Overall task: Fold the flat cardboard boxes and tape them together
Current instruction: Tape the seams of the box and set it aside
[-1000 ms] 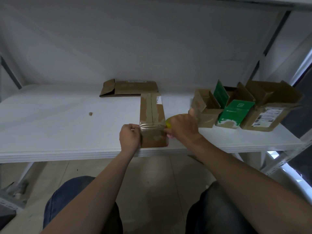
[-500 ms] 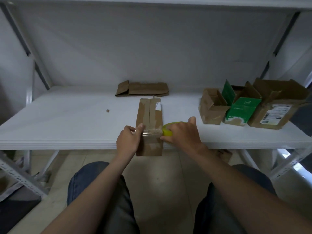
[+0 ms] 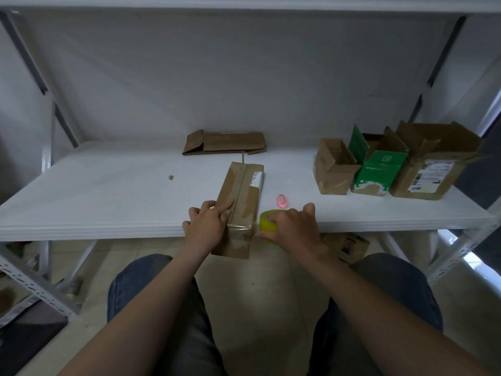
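Note:
A long brown cardboard box point(image 3: 242, 196) lies lengthwise on the white shelf point(image 3: 108, 202), its near end sticking out past the front edge. A band of clear tape crosses that near end. My left hand point(image 3: 207, 226) rests on the box's left side, with the forefinger stretched flat along its top. My right hand point(image 3: 291, 226) grips a yellow-green roll of tape point(image 3: 267, 219) right beside the box's right side. A flat, unfolded cardboard box point(image 3: 225, 142) lies at the back of the shelf.
A small pink cutter point(image 3: 282, 201) lies on the shelf just right of the box. Three open boxes stand at the right: a brown one point(image 3: 334, 168), a green one point(image 3: 378, 165), a larger brown one point(image 3: 433, 164). A cardboard crumb point(image 3: 170, 178) lies at the left. Another box point(image 3: 347, 245) sits under the shelf.
The left hand has opened from a fist, its forefinger now lying on the box top. The right hand with the roll has drawn slightly right, uncovering the pink cutter.

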`<action>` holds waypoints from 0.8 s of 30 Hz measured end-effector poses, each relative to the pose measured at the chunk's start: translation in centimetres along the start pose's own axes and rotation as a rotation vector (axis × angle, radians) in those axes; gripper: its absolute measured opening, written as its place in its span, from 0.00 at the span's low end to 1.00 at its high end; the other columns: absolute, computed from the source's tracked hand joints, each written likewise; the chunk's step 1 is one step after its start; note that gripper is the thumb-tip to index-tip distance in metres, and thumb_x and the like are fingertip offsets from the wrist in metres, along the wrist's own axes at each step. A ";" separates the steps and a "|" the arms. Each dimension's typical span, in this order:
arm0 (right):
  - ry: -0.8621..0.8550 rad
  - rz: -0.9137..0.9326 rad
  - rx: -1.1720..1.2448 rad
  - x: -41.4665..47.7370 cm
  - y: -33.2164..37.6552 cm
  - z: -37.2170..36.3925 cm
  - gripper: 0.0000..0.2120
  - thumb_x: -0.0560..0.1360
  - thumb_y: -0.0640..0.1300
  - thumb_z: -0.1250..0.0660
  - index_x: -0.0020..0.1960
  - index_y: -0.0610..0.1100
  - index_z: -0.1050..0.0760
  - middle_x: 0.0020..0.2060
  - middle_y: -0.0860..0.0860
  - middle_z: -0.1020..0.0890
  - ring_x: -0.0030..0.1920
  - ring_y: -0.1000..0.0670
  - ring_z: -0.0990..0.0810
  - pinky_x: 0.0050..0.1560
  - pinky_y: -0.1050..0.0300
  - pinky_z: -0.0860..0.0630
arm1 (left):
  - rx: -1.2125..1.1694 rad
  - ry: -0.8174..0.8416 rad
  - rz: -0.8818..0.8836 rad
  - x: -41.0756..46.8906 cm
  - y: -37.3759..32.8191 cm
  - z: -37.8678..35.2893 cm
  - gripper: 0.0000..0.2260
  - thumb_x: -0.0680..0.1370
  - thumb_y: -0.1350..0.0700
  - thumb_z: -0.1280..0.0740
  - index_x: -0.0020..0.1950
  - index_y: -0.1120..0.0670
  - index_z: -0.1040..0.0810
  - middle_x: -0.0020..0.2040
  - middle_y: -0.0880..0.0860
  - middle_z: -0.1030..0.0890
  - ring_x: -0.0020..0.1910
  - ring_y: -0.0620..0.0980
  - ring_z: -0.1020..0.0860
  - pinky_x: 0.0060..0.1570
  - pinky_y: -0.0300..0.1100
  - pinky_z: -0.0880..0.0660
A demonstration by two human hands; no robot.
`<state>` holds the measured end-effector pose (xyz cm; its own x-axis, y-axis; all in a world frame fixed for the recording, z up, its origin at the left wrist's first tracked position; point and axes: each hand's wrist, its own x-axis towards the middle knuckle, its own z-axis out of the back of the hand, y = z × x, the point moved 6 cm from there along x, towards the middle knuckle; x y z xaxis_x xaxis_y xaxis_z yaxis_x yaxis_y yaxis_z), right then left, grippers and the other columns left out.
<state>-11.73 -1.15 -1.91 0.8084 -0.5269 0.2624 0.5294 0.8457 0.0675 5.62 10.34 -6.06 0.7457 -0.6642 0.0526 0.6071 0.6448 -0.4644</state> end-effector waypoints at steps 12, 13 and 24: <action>-0.038 -0.083 -0.173 2.2 1.1 0.8 0.18 0.78 0.62 0.35 0.47 0.48 0.20 0.45 0.49 0.18 0.39 0.47 0.31 0.58 0.46 0.44 | -0.296 0.006 -0.038 0.4 1.1 -0.8 0.16 0.81 0.35 0.43 0.69 0.26 0.32 0.64 0.46 0.27 0.64 0.53 0.28 0.66 0.62 0.31; -0.029 -0.086 -0.174 2.5 1.5 0.8 0.16 0.77 0.60 0.35 0.46 0.48 0.20 0.44 0.49 0.17 0.40 0.47 0.30 0.57 0.46 0.46 | -0.328 0.018 -0.044 0.6 1.5 -1.1 0.18 0.79 0.32 0.43 0.69 0.26 0.33 0.62 0.45 0.27 0.64 0.51 0.26 0.65 0.62 0.30; -0.024 -0.088 -0.168 3.2 2.0 0.1 0.16 0.78 0.59 0.36 0.44 0.47 0.21 0.42 0.49 0.18 0.42 0.47 0.30 0.53 0.46 0.46 | -0.405 0.006 0.079 -0.5 2.1 -0.8 0.25 0.80 0.33 0.42 0.55 0.53 0.19 0.49 0.53 0.17 0.56 0.57 0.22 0.57 0.52 0.25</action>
<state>-8.07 -1.14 -0.82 0.7520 -0.5942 0.2854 0.6346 0.7697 -0.0697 6.28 11.71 -7.80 0.7833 -0.6216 -0.0016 0.3902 0.4937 -0.7772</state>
